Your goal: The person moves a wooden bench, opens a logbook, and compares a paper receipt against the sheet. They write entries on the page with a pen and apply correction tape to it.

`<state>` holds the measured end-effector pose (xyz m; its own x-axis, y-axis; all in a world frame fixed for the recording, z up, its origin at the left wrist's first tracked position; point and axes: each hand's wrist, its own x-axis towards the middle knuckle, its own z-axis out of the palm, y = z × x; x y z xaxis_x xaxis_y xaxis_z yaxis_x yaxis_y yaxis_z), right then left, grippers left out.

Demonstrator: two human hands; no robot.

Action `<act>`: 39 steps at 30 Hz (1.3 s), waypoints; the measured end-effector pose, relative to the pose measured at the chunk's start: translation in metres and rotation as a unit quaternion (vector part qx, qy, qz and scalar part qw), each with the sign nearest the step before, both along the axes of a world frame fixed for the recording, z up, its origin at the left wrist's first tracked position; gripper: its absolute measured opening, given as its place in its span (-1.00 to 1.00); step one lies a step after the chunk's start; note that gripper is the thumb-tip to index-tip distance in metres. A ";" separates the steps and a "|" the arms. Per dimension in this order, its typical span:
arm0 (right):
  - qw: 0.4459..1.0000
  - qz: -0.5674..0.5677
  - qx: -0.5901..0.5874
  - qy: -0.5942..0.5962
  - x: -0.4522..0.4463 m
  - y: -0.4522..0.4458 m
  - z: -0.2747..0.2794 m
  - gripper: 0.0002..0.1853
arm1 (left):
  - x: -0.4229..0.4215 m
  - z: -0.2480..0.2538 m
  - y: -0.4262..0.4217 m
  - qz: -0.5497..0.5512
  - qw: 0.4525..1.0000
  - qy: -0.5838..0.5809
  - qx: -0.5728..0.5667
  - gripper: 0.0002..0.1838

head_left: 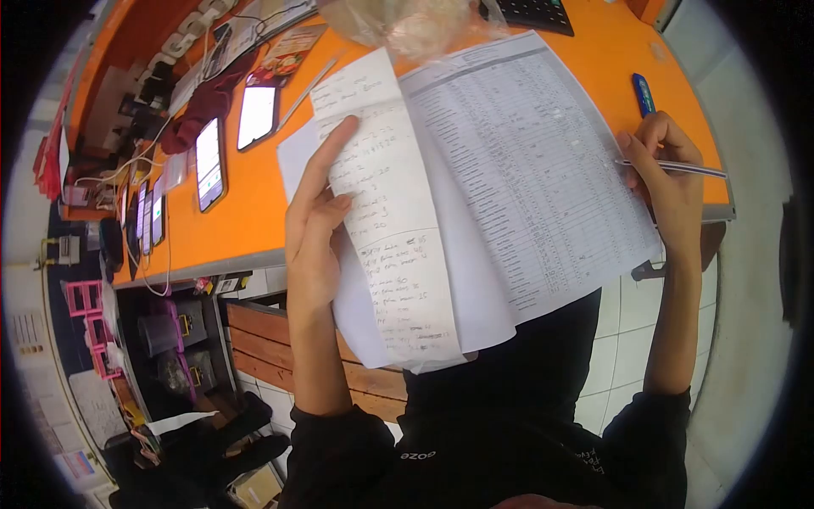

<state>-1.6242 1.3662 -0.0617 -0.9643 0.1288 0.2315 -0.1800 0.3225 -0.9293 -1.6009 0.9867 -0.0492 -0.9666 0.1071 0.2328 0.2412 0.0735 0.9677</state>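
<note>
My left hand (315, 229) grips the left edge of a long white strip of paper (394, 187) covered in handwritten lines, with fingers lying over its front. Beneath the strip are blank-looking white sheets (475, 280). A printed sheet with a dense table of rows and columns (526, 170) lies to the right, its lower part overhanging the desk edge. Near that sheet's right edge my right hand (674, 191) is closed around a pen (699, 170), its tip end close to the paper. A blue box-cutter-like object (643, 93) lies just beyond this hand.
The orange desk (246, 195) carries several phones, two with lit screens (258, 117) (209, 165), plus cables. A clear plastic bag (398, 25) and black keyboard (534, 13) sit at the back. Below left are a wooden slatted surface (263, 348) and shelves with bins (161, 335).
</note>
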 end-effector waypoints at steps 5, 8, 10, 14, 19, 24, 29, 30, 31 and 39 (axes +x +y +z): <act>1.000 -0.003 -0.014 0.016 0.002 -0.004 0.003 -0.67 | 0.002 0.004 0.001 -0.020 0.997 -0.038 0.063 -0.18; 1.000 -0.015 -0.017 0.003 0.003 -0.005 0.004 -0.66 | 0.003 0.002 -0.003 -0.030 0.996 -0.037 0.069 -0.20; 1.000 -0.014 -0.016 0.009 0.002 -0.001 0.001 -0.66 | 0.003 0.000 -0.002 -0.031 0.996 -0.038 0.070 -0.22; 0.998 -0.024 -0.048 0.018 0.001 0.001 -0.003 -0.67 | 0.004 0.000 -0.004 -0.033 0.996 -0.047 0.071 -0.22; 0.996 -0.050 -0.078 0.021 0.001 -0.003 0.000 -0.77 | 0.005 0.002 -0.003 -0.036 0.996 -0.041 0.071 -0.24; 0.998 -0.029 -0.053 -0.020 0.001 0.007 0.011 -0.69 | 0.004 -0.001 -0.006 -0.041 0.997 -0.018 0.056 -0.23; 0.945 -0.112 0.305 0.049 -0.001 0.014 0.022 -0.57 | 0.002 -0.004 -0.010 -0.063 0.997 0.003 0.049 -0.20; 0.944 -0.113 0.305 0.050 -0.002 0.015 0.019 -0.57 | 0.003 -0.003 -0.010 -0.070 0.995 -0.006 0.069 -0.19; 0.940 -0.099 0.321 0.062 -0.003 0.017 0.016 -0.56 | 0.005 -0.002 -0.009 -0.076 0.993 -0.015 0.088 -0.17; 0.934 -0.054 0.353 -0.020 -0.002 0.011 0.026 -0.70 | 0.003 -0.003 -0.010 -0.094 0.994 0.013 0.057 -0.07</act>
